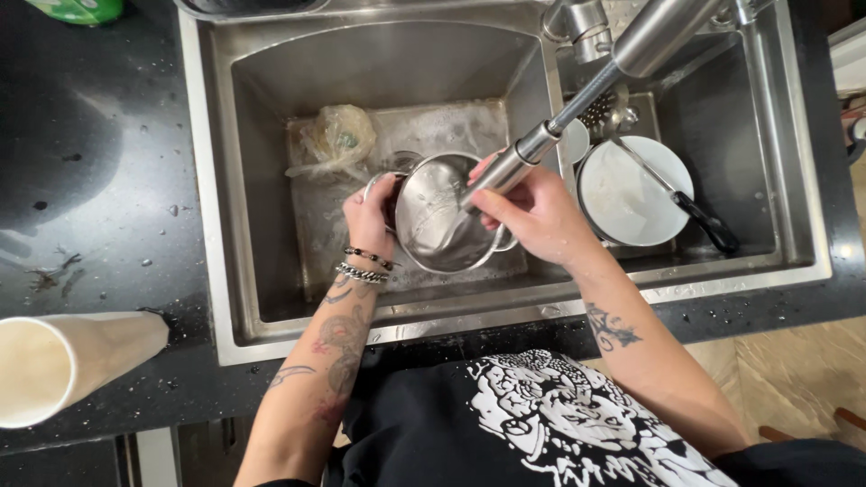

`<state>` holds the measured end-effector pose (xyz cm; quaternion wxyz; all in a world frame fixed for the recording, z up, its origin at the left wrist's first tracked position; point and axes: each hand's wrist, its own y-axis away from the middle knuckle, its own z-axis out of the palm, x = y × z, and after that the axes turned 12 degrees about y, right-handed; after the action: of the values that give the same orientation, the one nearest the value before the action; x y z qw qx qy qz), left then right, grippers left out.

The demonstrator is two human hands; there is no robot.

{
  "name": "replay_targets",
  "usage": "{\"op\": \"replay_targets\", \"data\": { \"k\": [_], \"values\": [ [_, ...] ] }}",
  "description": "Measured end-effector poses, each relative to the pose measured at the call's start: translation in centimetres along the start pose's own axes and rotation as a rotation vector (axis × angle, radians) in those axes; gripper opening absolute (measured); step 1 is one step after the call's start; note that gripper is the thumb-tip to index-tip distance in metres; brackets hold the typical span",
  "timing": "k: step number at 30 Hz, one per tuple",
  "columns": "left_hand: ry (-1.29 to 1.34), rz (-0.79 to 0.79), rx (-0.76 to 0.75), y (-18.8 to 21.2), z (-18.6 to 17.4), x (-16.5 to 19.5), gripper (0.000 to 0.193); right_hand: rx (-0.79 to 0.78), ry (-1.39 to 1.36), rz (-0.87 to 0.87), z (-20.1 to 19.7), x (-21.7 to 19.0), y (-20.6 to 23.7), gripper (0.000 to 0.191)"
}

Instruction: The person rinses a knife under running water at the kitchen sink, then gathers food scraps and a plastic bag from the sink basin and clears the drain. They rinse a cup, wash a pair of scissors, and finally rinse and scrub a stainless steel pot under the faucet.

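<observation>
One steel pot [442, 216] is in hand, held over the larger of the two basins of the stainless sink [216, 225], tilted so that its open mouth faces up toward the person. The left hand [372, 215] is clenched on the pot's left rim, at the side handle, with the thumb lying over the edge; two bracelets [365, 265] circle that wrist, one of dark beads and one of metal links. The right hand [532, 215] is closed around the one pull-out spray head [512, 168], whose metal hose runs up and away to the faucet body beyond the hand; the nozzle end points down into the pot, just at its right rim. The pot thus sits between the two hands, touching the left one and directly below the fingers of the right. Beyond the left hand, at the far end of the same basin, lies one crumpled clear plastic bag [334, 140] on a foamy, wet floor. To the right of the right hand, in the smaller basin, one white plate [622, 194] lies flat with one black-handled utensil [699, 216] resting across it; a small white piece shows just beyond the plate, too hidden to identify. Well to the left of the left hand, on the dark, water-spotted counter [99, 198], one pale cylindrical cup [72, 361] lies on its side with its open end facing left.
</observation>
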<state>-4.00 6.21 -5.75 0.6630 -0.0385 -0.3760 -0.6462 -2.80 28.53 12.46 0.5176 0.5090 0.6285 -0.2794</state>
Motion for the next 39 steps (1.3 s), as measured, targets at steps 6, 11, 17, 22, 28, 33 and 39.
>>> {"op": "replay_targets", "data": {
  "k": [6, 11, 17, 22, 28, 33, 39],
  "values": [
    [0.267, -0.324, 0.112, 0.5, -0.1, -0.5, 0.025, 0.114, -0.118, -0.172, 3.2, 0.4, -3.4, 0.025],
    [0.43, -0.344, 0.065, 2.2, -0.3, -1.4, 0.038, 0.383, -0.015, -0.217, 3.0, 1.1, -5.0, 0.028],
    [0.487, -0.373, 0.186, 3.3, 0.2, -0.8, 0.043, 0.518, 0.349, -0.184, 0.5, 1.9, -3.8, 0.028],
    [0.487, -0.334, 0.178, 3.0, -0.1, -0.9, 0.042, 0.422, 0.079, -0.209, 1.5, 1.4, -4.5, 0.028],
    [0.496, -0.281, 0.078, 2.3, -1.0, -0.9, 0.041, 0.117, 0.05, -0.108, 2.3, -1.2, -3.0, 0.021],
    [0.498, -0.217, -0.092, 1.9, -0.5, 0.2, 0.04, -0.033, 0.171, -0.082, 0.4, -2.9, -0.2, 0.02],
    [0.384, -0.166, -0.062, 1.9, 1.7, 2.1, 0.036, 0.133, 0.62, 0.043, -3.3, -2.6, 0.8, 0.023]
  ]
}}
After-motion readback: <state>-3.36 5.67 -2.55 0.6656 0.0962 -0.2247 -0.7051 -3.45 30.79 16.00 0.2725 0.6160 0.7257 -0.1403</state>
